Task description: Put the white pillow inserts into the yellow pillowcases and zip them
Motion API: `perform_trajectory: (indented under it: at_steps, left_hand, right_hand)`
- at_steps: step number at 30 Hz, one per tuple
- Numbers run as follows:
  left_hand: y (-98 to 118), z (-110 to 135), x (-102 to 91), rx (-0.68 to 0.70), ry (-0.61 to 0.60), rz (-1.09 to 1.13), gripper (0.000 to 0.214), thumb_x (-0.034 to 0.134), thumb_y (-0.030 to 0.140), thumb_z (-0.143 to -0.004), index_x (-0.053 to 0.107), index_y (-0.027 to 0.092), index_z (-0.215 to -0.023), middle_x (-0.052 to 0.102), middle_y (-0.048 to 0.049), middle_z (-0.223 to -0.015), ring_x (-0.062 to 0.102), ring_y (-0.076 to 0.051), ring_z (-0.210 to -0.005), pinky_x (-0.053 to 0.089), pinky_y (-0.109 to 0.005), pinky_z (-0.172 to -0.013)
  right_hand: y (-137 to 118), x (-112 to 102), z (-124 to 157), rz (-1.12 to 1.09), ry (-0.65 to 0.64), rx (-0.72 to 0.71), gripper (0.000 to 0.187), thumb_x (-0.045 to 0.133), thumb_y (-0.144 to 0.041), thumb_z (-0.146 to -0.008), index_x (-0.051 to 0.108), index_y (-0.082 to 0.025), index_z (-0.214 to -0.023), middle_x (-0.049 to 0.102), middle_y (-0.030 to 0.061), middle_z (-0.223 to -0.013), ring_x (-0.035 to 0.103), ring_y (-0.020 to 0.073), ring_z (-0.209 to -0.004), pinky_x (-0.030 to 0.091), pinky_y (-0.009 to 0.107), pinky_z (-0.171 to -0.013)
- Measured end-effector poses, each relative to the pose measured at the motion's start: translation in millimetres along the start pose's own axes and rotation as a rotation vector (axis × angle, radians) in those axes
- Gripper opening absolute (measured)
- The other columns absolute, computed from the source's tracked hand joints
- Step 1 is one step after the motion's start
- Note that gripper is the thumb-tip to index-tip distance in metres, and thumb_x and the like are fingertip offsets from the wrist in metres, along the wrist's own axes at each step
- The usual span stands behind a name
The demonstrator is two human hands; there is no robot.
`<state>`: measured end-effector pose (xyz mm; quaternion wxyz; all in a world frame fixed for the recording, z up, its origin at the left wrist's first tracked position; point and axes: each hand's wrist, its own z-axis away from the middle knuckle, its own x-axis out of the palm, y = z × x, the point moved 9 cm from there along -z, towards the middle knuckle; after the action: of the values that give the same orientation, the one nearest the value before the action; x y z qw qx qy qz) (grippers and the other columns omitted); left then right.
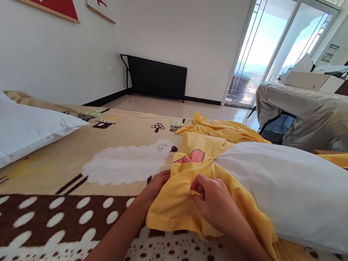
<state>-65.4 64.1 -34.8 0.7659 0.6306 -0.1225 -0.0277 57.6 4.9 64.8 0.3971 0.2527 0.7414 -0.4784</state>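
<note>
A yellow pillowcase (181,198) with a pink printed figure is partly drawn over the end of a white pillow (293,190), which lies on its side to the right. My right hand (214,200) is closed, pinching a fold of the yellow cloth between thumb and fingers near the middle of the pillowcase. At the pillowcase's left edge is my left hand (158,184), touching the cloth. Its fingers pass behind the fabric, so their grip is hidden. Most of the white pillow is bare; loose yellow cloth hangs below it at the right.
Beneath lies a beige and brown patterned blanket (126,129). Another white pillow (19,134) rests at the left. More yellow cloth (224,128) is bunched beyond the pillowcase. Farther off stand a folded black frame (156,78) and a plastic-covered table (302,107) bearing an open box (313,80).
</note>
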Motion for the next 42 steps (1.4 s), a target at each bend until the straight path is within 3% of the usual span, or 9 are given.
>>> perform_trajectory:
  at_steps: [4,10,15,19,23,27,33,37,42]
  left_hand:
    - [-1,1,-7.8,-0.019,0.010,0.192,0.026,0.074,0.034,-0.054,0.065,0.018,-0.073,0.065,-0.0021,-0.063,0.058,-0.017,-0.055,0.046,-0.030,-0.056]
    - [15,8,-23.6,-0.016,-0.090,-0.226,0.037,0.076,0.043,-0.058,0.055,0.013,-0.052,0.039,0.0055,-0.044,0.025,-0.004,-0.043,0.017,-0.019,-0.042]
    - [33,20,-24.0,0.029,-0.072,-0.193,0.053,0.052,0.065,-0.075,0.059,0.014,-0.064,0.053,-0.0006,-0.059,0.043,-0.010,-0.053,0.034,-0.020,-0.049]
    - [36,32,-5.3,-0.018,-0.188,-0.293,0.035,0.076,0.044,-0.064,0.066,0.012,-0.071,0.062,-0.0019,-0.067,0.052,-0.012,-0.058,0.037,-0.018,-0.050]
    - [46,38,-1.9,-0.041,-0.076,0.096,0.023,0.075,0.030,-0.064,0.068,0.011,-0.074,0.064,-0.0039,-0.061,0.058,-0.016,-0.056,0.046,-0.023,-0.054]
    - [52,43,-9.7,-0.085,0.045,0.481,0.009,0.066,0.019,-0.070,0.062,0.012,-0.064,0.051,0.0013,-0.042,0.051,-0.011,-0.040,0.045,-0.021,-0.046]
    - [53,44,-26.1,-0.134,0.057,0.614,0.043,0.052,0.029,-0.087,0.043,0.014,-0.048,0.033,0.0066,-0.033,0.029,-0.002,-0.024,0.034,-0.013,-0.033]
    - [54,30,-35.9,0.046,-0.031,0.517,0.013,0.068,0.022,-0.075,0.058,0.015,-0.070,0.051,0.0056,-0.048,0.042,-0.003,-0.033,0.037,-0.013,-0.036]
    - [32,16,-61.9,0.127,-0.064,0.188,0.054,0.078,0.015,-0.060,0.061,0.024,-0.111,0.070,-0.0039,-0.087,0.065,-0.016,-0.067,0.052,-0.024,-0.061]
  right_hand:
    - [10,-12,-2,-0.081,-0.024,0.053,0.009,0.060,-0.017,-0.075,0.052,-0.019,-0.071,0.057,-0.0041,-0.066,0.043,0.0099,-0.060,0.027,0.023,-0.056]
    - [14,-3,-5,0.010,-0.058,0.115,0.025,0.065,-0.036,-0.076,0.052,-0.019,-0.064,0.060,-0.0021,-0.063,0.046,0.0113,-0.058,0.026,0.026,-0.054]
    - [8,11,-8,0.201,-0.014,0.135,0.027,0.053,-0.043,-0.087,0.058,-0.018,-0.078,0.068,0.0033,-0.075,0.061,0.0183,-0.069,0.029,0.028,-0.058]
    - [4,23,-9,0.311,-0.090,0.103,0.022,0.056,-0.038,-0.087,0.061,-0.018,-0.080,0.069,0.0042,-0.076,0.063,0.0199,-0.069,0.028,0.029,-0.056]
    - [0,19,-6,0.283,-0.074,0.080,0.024,0.054,-0.039,-0.087,0.061,-0.018,-0.076,0.070,0.0037,-0.074,0.063,0.0195,-0.069,0.029,0.029,-0.057]
    - [-7,17,-2,0.298,-0.048,0.070,0.033,0.052,-0.047,-0.087,0.062,-0.017,-0.078,0.070,0.0070,-0.074,0.064,0.0218,-0.070,0.031,0.030,-0.058]
    - [-18,35,-1,0.345,-0.050,-0.105,0.016,0.052,-0.021,-0.086,0.062,-0.018,-0.074,0.068,0.0076,-0.069,0.062,0.0193,-0.061,0.032,0.032,-0.059]
    - [-17,26,4,0.255,-0.062,-0.186,0.022,0.053,-0.018,-0.084,0.056,-0.022,-0.063,0.063,0.0046,-0.062,0.054,0.0156,-0.054,0.027,0.032,-0.054]
    - [-4,-11,9,0.125,-0.050,-0.107,0.025,0.048,-0.025,-0.089,0.046,-0.021,-0.065,0.057,-0.0016,-0.061,0.045,0.0121,-0.055,0.024,0.027,-0.053]
